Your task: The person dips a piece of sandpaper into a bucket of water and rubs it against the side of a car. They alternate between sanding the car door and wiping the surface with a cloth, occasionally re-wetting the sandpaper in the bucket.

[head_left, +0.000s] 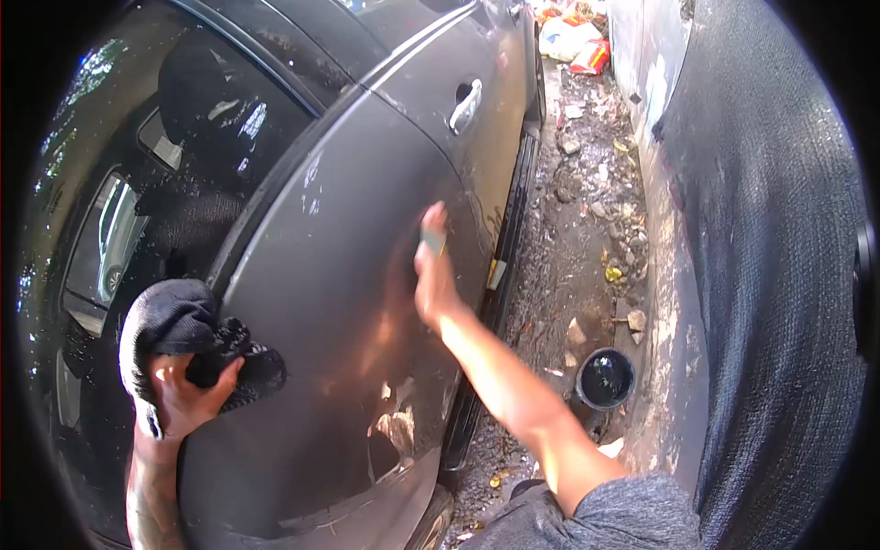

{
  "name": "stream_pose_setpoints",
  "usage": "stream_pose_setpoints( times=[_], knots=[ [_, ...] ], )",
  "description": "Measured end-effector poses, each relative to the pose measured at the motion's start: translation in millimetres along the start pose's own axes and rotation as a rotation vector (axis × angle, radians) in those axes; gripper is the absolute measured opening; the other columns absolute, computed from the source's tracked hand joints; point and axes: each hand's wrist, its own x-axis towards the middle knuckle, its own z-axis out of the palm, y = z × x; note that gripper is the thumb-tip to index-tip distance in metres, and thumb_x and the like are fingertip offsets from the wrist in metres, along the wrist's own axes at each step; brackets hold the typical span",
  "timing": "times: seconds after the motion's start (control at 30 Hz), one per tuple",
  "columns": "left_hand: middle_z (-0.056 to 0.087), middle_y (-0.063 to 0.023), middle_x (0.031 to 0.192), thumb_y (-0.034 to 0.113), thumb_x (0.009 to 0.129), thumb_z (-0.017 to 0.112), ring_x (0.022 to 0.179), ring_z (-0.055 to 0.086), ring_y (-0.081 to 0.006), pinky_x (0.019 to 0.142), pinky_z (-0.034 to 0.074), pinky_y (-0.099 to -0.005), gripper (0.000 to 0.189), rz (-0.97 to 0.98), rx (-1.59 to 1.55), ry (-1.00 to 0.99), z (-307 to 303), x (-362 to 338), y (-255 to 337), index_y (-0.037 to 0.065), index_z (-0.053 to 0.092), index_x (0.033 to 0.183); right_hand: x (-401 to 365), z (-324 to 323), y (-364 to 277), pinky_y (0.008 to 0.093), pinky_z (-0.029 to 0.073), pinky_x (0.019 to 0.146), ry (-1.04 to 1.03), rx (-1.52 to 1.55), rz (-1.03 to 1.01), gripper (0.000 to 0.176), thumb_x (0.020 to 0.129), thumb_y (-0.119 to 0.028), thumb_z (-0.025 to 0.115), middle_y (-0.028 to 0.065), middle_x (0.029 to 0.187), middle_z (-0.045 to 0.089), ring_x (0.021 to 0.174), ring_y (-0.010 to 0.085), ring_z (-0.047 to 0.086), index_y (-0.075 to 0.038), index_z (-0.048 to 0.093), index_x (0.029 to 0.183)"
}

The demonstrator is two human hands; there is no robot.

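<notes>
Head view, looking down the side of a grey car (367,156). Its rear door panel (339,275) fills the centre, with a dark window (137,211) at left. A wall draped in black netting (770,257) stands at right, and littered, stony ground (587,229) runs between wall and car. A round dark bucket (605,378) sits on that ground near the wall's foot. The left hand (183,399) is closed around a dark cloth (183,325), held against the panel below the window. The right hand (433,280), arm outstretched, presses a small grey pad (432,242) under its fingers onto the mid-panel. A chrome door handle (466,105) lies farther along.
</notes>
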Motion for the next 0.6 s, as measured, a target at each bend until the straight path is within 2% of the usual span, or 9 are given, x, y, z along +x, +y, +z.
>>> stream_pose_setpoints(
  times=[0.07, 0.13, 0.2, 0.3, 0.43, 0.47, 0.53, 0.57, 0.6],
  knots=[
    [0.072, -0.0146, 0.089, 0.009, 0.07, 0.089, 0.078, 0.07, -0.0301, 0.077, 0.057, -0.0365, 0.034, -0.032, -0.037, -0.006, 0.6, 1.9, 3.2, -0.001, 0.071, 0.097, -8.8, -8.4, -5.2, 0.0396, -0.006, 0.126, -0.058, -0.246, 0.131, 0.077, 0.108, -0.051, 0.027, 0.008, 0.172, -0.007, 0.157, 0.0254, -0.012, -0.009, -0.004, 0.164],
    [0.072, -0.0145, 0.09, 0.009, 0.07, 0.089, 0.08, 0.07, -0.0298, 0.078, 0.057, -0.0363, 0.034, -0.06, -0.048, -0.01, 2.1, 0.4, 3.6, -0.001, 0.071, 0.097, -27.6, -18.4, -12.5, 0.0386, -0.006, 0.126, -0.153, -0.131, 0.067, 0.069, 0.11, -0.044, 0.025, 0.0063, 0.172, -0.007, 0.157, 0.0189, -0.011, -0.008, -0.001, 0.164],
    [0.072, -0.0143, 0.091, 0.009, 0.07, 0.09, 0.081, 0.07, -0.0296, 0.079, 0.057, -0.0362, 0.034, -0.06, -0.051, -0.036, 0.3, 4.9, 1.9, -0.001, 0.071, 0.097, 3.5, -33.5, 29.7, 0.0392, -0.007, 0.126, 0.041, 0.157, 0.201, 0.072, 0.109, -0.047, 0.025, 0.0064, 0.172, -0.007, 0.157, 0.0201, -0.011, -0.008, -0.001, 0.164],
    [0.072, -0.0141, 0.093, 0.01, 0.07, 0.09, 0.085, 0.07, -0.0287, 0.082, 0.056, -0.0358, 0.035, 0.0, 0.011, -0.016, -0.4, 2.6, 4.1, -0.001, 0.071, 0.097, 44.6, -64.0, 82.0, 0.0402, -0.009, 0.125, 0.181, 0.071, 0.382, 0.075, 0.108, -0.051, 0.025, 0.0067, 0.172, -0.007, 0.157, 0.0218, -0.011, -0.008, -0.001, 0.164],
    [0.072, -0.0133, 0.096, 0.01, 0.069, 0.091, 0.088, 0.07, -0.0284, 0.086, 0.056, -0.0361, 0.038, 0.024, -0.003, 0.041, 7.6, -2.8, -7.0, -0.001, 0.071, 0.1, -44.8, -2.4, -4.0, 0.0414, -0.011, 0.125, -0.056, -0.091, 0.207, 0.08, 0.106, -0.057, 0.025, 0.007, 0.173, -0.007, 0.158, 0.0242, -0.012, -0.008, 0.0, 0.164],
    [0.073, -0.0128, 0.097, 0.01, 0.069, 0.091, 0.088, 0.07, -0.0285, 0.086, 0.056, -0.0363, 0.04, 0.031, -0.023, 0.076, 9.8, -4.4, -9.0, -0.001, 0.07, 0.101, -55.3, -2.2, -10.8, 0.0417, -0.011, 0.124, -0.09, -0.047, 0.233, 0.081, 0.106, -0.058, 0.026, 0.007, 0.173, -0.007, 0.158, 0.0248, -0.012, -0.008, 0.0, 0.164],
    [0.072, -0.0134, 0.099, 0.01, 0.069, 0.091, 0.088, 0.07, -0.0297, 0.086, 0.056, -0.0369, 0.041, -0.031, -0.011, -0.016, 4.4, -4.9, -8.5, -0.002, 0.07, 0.102, -19.4, 2.8, 44.9, 0.0404, -0.008, 0.126, 0.393, 1.083, 0.523, 0.071, 0.109, -0.045, 0.026, 0.0055, 0.173, -0.006, 0.158, 0.0239, -0.011, -0.006, 0.004, 0.164],
    [0.072, -0.0139, 0.099, 0.01, 0.069, 0.091, 0.088, 0.071, -0.0302, 0.085, 0.056, -0.0371, 0.04, -0.005, 0.012, -0.004, 3.8, -2.1, -7.4, -0.002, 0.07, 0.102, -2.1, -18.9, 66.3, 0.0415, -0.007, 0.126, 0.394, 0.855, 0.521, 0.072, 0.108, -0.047, 0.027, 0.0065, 0.173, -0.006, 0.158, 0.0249, -0.01, -0.006, 0.005, 0.164],
    [0.072, -0.0143, 0.099, 0.01, 0.069, 0.091, 0.088, 0.071, -0.0306, 0.084, 0.057, -0.0373, 0.04, 0.016, 0.035, 0.009, 3.6, -1.6, -7.2, -0.002, 0.071, 0.101, 16.4, -46.3, 85.6, 0.0426, -0.007, 0.126, 0.289, 0.256, 0.504, 0.074, 0.108, -0.049, 0.028, 0.0074, 0.172, -0.005, 0.158, 0.0259, -0.009, -0.006, 0.006, 0.164]
  ],
)
